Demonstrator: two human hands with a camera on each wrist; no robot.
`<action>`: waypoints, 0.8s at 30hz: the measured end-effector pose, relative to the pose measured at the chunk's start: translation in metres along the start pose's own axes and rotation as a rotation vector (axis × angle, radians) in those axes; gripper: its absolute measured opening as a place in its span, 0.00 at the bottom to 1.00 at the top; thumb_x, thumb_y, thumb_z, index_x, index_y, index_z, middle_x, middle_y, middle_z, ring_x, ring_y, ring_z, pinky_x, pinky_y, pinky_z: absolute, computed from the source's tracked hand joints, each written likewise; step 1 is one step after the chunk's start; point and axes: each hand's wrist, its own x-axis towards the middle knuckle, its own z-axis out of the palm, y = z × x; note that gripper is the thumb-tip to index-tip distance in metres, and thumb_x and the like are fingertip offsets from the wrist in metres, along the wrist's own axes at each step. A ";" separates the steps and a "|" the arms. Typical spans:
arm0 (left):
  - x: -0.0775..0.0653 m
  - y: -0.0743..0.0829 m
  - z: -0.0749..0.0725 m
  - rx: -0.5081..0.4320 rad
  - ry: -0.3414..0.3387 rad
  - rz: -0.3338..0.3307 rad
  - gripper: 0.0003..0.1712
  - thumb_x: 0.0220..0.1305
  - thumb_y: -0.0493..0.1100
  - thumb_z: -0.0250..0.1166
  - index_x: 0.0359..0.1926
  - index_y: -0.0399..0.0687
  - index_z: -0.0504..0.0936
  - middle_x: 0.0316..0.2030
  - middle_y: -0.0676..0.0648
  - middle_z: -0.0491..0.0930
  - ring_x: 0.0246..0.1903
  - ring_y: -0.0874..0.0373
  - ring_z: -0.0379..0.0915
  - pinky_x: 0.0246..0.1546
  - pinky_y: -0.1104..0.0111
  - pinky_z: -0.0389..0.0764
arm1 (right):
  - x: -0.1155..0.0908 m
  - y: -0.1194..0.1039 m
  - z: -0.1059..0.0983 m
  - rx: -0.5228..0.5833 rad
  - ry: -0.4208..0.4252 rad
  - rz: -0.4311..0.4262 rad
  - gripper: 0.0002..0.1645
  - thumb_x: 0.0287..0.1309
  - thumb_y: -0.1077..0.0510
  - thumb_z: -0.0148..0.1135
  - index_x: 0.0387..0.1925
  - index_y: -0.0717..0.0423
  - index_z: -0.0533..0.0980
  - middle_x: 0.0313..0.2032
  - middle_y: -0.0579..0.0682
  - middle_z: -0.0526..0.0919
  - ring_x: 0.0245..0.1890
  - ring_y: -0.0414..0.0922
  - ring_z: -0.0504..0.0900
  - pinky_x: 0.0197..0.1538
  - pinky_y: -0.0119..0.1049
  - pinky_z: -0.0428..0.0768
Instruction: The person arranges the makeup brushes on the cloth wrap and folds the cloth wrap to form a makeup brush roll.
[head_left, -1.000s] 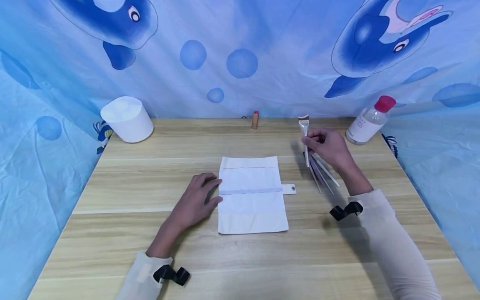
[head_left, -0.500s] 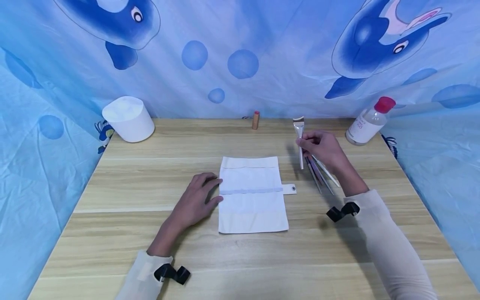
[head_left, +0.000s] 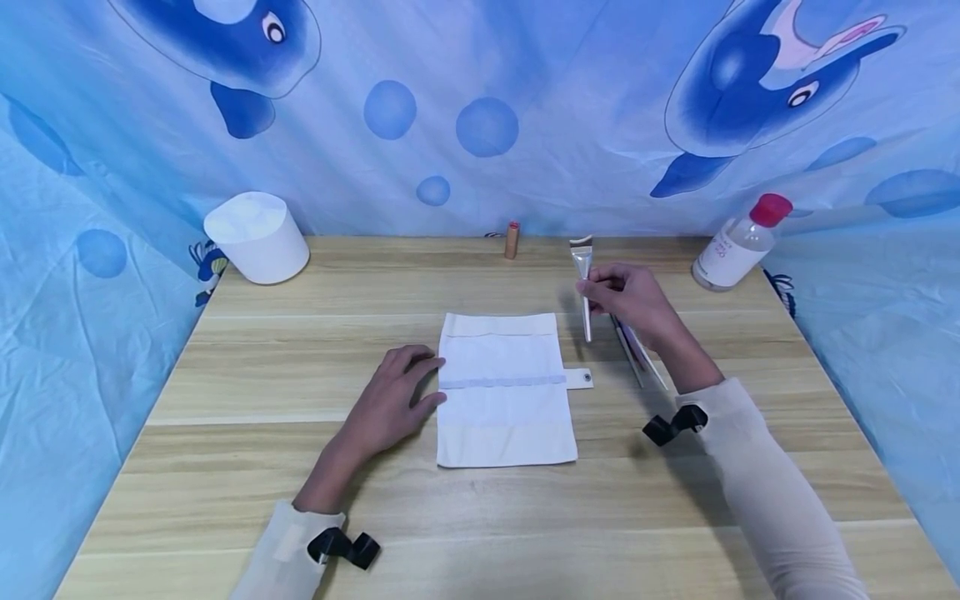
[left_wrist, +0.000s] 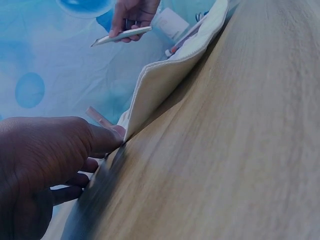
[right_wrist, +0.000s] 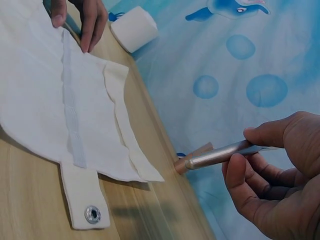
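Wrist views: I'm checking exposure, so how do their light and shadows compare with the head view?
Head view: brighter, with a soft shadow on the table beside the right sleeve; left wrist view: dimmer, the left hand darkly shaded; right wrist view: also dim, with a sheen on the brush and a blurry shadow beside the snap tab.
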 end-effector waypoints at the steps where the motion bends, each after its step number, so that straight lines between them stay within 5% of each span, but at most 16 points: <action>1: 0.000 0.000 0.000 0.001 0.001 0.000 0.29 0.67 0.51 0.67 0.64 0.43 0.77 0.64 0.42 0.69 0.66 0.47 0.58 0.67 0.55 0.61 | 0.000 -0.001 0.002 0.011 -0.007 -0.002 0.23 0.64 0.52 0.69 0.49 0.67 0.76 0.40 0.54 0.81 0.34 0.46 0.82 0.45 0.44 0.84; 10: 0.000 -0.001 0.000 -0.007 0.002 -0.006 0.29 0.68 0.51 0.67 0.64 0.43 0.77 0.64 0.43 0.68 0.66 0.47 0.58 0.67 0.54 0.61 | 0.003 -0.005 0.015 0.034 -0.041 -0.015 0.22 0.64 0.52 0.69 0.48 0.66 0.75 0.43 0.62 0.81 0.34 0.46 0.83 0.48 0.48 0.83; 24: 0.000 0.000 -0.001 -0.016 -0.004 -0.013 0.29 0.68 0.51 0.67 0.65 0.43 0.77 0.64 0.42 0.68 0.66 0.48 0.58 0.67 0.54 0.61 | 0.006 -0.011 0.029 0.037 -0.058 -0.016 0.21 0.63 0.51 0.70 0.48 0.63 0.77 0.43 0.60 0.80 0.37 0.51 0.82 0.50 0.55 0.82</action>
